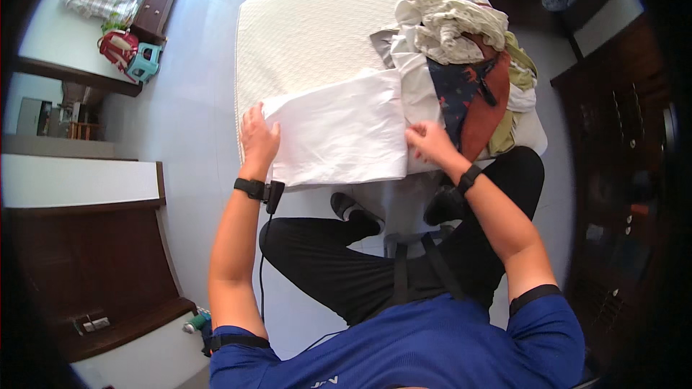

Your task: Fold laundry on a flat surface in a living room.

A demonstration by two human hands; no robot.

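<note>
A white cloth (338, 132), folded into a rough rectangle, lies at the near edge of a cream quilted mattress (308, 27). Along its left edge rests my left hand (259, 138), fingers spread and thumb over the fabric. My right hand (432, 143) is at the cloth's right edge with curled fingers. Its fingertips are slightly blurred, so I cannot tell whether they pinch the fabric. Just beyond that hand is a heap of fabrics, with a patterned pale cloth (454, 24) on top, a dark blue printed cloth (451, 92) and a rust-coloured cloth (489, 111).
My knees are beside the mattress's near edge. A cable (261, 270) runs down from my left wristband. Dark wooden cabinets (621, 146) stand to the right. At the far left are a teal stool (145, 62) and a red backpack (119, 48).
</note>
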